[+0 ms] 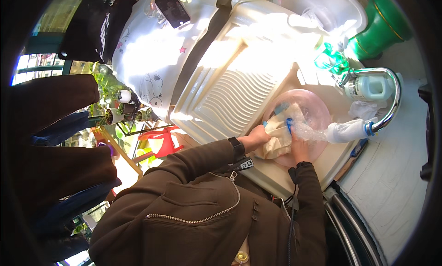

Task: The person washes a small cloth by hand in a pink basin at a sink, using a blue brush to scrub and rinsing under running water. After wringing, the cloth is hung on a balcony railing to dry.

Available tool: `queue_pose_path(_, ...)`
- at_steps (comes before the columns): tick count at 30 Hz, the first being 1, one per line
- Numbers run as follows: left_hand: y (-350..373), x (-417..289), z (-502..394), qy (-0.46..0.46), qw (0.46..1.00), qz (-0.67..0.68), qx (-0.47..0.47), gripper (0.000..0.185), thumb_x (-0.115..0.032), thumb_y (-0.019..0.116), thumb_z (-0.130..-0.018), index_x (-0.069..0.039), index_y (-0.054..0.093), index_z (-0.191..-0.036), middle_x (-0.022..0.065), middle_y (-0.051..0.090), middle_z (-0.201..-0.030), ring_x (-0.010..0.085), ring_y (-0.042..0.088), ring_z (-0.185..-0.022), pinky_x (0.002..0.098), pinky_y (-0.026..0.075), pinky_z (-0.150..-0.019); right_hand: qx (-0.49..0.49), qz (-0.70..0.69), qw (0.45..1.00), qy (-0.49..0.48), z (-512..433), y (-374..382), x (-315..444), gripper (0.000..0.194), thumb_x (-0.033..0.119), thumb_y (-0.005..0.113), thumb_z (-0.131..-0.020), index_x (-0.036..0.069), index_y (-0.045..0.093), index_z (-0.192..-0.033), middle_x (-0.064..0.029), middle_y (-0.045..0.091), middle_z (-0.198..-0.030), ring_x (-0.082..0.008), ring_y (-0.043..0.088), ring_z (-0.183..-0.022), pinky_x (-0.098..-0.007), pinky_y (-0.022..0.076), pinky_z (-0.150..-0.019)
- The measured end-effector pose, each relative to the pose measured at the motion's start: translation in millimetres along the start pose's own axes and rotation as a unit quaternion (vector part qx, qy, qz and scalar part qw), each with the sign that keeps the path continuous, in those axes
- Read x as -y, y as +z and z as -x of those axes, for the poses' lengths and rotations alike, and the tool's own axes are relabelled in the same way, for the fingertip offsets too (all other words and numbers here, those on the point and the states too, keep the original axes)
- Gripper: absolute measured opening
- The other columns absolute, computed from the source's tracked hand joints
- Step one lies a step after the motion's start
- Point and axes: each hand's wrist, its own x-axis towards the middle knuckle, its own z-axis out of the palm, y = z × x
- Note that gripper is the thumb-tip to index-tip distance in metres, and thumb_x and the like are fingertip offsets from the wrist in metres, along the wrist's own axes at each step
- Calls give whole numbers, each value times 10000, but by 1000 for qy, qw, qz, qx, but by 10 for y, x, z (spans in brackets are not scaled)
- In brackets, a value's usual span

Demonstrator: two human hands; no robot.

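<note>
My left hand (257, 139) grips the near left edge of a cream cloth (277, 136) over a pink plastic basin (319, 108). On the cloth's right side, my right hand (299, 149) holds it by the wrist-side edge, its fingertips partly hidden by water and fabric. Blue patches show on or beside the cloth; what they belong to is unclear. A stream of water (308, 131) runs onto the cloth from a white cloth sleeve (345, 131) fastened over the spout of a chrome faucet (396, 89). Water and some foam are in the basin.
Left of the basin lies a ribbed washboard (238, 93) of the sink. A detergent jug (369, 87), a green bucket (380, 27) and a wooden-handled brush (351, 159) are at the right. A phone (172, 8) rests on a white cover (152, 55). Dark garments (62, 103) hang left.
</note>
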Motion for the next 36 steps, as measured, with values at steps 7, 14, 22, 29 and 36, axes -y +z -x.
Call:
queue_pose_path(7,-92,78,29,21,995,-102,-6,344,-95,667,-769,56,574,-1064,154,642,-991,241,619,-918,353,487,-780,-198,-81,975,56,-128,-86,-40,538,83,493,-827,31,397,-1354,-237,642,-777,-435,613,-687,-479,501,-650)
queue_pose_path(14,-71,193,-33,32,999,29,-23,346,7,581,-781,42,506,-1117,139,609,-1014,213,593,-920,348,478,-821,80,-46,995,47,-268,42,-24,514,127,483,-879,139,398,-1386,-251,645,-819,-451,615,-775,-505,490,-726)
queue_pose_path(22,-42,183,23,31,994,95,-51,263,-99,598,-820,38,541,-1037,168,624,-983,228,596,-878,349,474,-771,-78,-252,963,52,-161,-13,146,555,97,479,-877,60,335,-1411,-262,619,-864,-441,600,-788,-490,470,-692)
queue_pose_path(29,-31,144,41,54,962,267,-11,207,-168,500,-910,16,535,-999,65,573,-902,131,517,-797,298,448,-730,89,30,994,60,-157,139,-119,374,143,503,-834,36,594,-1181,-241,656,-874,-396,631,-830,-449,509,-752)
queue_pose_path(36,43,53,163,100,965,232,74,208,-208,483,-973,-45,504,-1100,46,588,-975,107,556,-846,276,468,-767,53,-635,638,433,-35,-357,253,714,673,669,-696,-19,658,-868,-63,618,-707,-127,531,-587,-264,393,-511)
